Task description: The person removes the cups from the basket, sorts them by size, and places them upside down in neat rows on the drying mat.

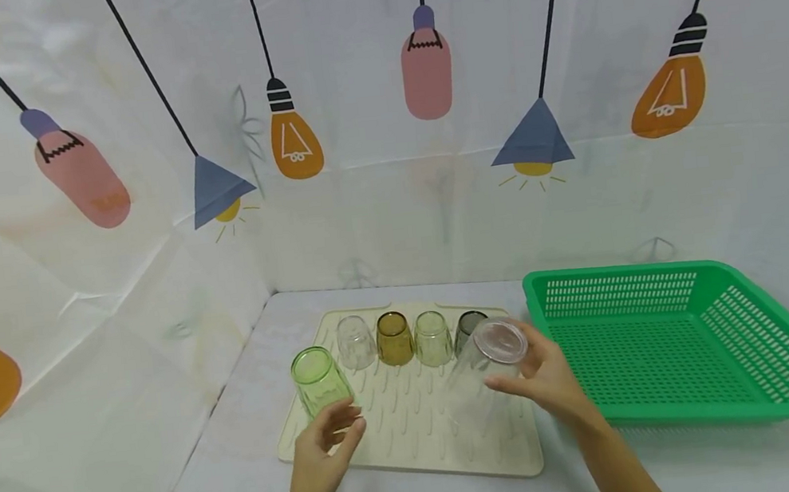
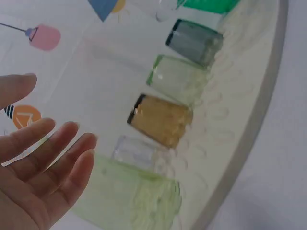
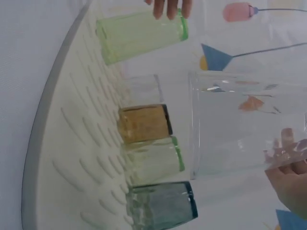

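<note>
My right hand [image 1: 546,378] grips a large clear glass [image 1: 477,385] near its upturned base and holds it tilted above the front right of a cream draining mat [image 1: 414,436]. In the right wrist view, the same glass appears raised off the mat. A tall light-green glass [image 1: 318,382] stands upside down at the mat's left side. Beside it is my left hand [image 1: 319,462], its fingers bent loosely around nothing, as the left wrist view shows. Along the back of the mat stand a small clear glass [image 1: 356,342], an amber glass [image 1: 395,340], a pale green glass [image 1: 433,340] and a smoky grey glass [image 1: 470,322].
To the right of the mat is a wide green plastic basket [image 1: 636,418] with slotted walls. A white wall covering [image 1: 392,222] printed with hanging lamps rises behind the white tabletop [image 1: 244,462] and along its left side.
</note>
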A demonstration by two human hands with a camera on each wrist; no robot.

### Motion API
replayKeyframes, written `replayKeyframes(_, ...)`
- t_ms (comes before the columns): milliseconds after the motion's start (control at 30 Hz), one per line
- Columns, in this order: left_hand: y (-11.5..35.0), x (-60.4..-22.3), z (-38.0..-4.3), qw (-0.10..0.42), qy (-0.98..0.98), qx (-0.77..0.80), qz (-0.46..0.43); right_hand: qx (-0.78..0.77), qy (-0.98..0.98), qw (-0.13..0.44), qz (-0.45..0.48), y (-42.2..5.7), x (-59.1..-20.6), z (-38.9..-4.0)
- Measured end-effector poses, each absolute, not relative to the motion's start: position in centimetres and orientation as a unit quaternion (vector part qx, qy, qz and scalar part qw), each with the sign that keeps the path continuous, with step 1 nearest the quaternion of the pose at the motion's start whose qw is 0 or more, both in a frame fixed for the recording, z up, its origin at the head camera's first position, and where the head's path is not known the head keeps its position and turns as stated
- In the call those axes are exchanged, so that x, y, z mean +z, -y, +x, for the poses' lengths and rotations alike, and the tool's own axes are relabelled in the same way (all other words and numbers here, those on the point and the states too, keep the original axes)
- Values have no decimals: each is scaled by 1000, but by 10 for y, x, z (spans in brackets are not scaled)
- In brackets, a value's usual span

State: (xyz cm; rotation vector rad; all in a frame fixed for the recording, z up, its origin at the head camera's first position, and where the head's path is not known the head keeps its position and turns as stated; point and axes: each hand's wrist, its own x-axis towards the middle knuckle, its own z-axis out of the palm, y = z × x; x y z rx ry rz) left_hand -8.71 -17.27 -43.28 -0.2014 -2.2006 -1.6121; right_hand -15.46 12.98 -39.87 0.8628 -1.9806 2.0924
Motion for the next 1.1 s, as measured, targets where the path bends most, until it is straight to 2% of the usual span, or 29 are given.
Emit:
replayKeyframes(133, 200, -447, -84, 293, 831, -473, -3, 684, 667, 53, 292, -120, -402, -162)
replayKeyframes(233, 221, -456, -82, 309, 868, -387, 40, 679, 666, 47, 305, -112, -405, -168)
replayKeyframes(300, 233, -461, -81, 282, 894, -342, 58, 675, 667, 44, 311, -106, -407, -172)
replayKeyframes(467, 257, -477, -82, 128, 943, -296, 87, 668, 677, 32, 307, -90, -411, -181)
replayKeyframes(567, 265, -489, -86, 68, 953, -280, 96, 669, 678, 19, 304, -81, -414, -185)
replayKeyframes(700, 270, -499, -90, 47, 956, -275, 92, 676, 666, 11, 314, -68, -420, -191)
replayKeyframes(1100, 276, -502, -99, 42, 957, -277, 70, 677, 667, -23, 310, -28, -439, -207)
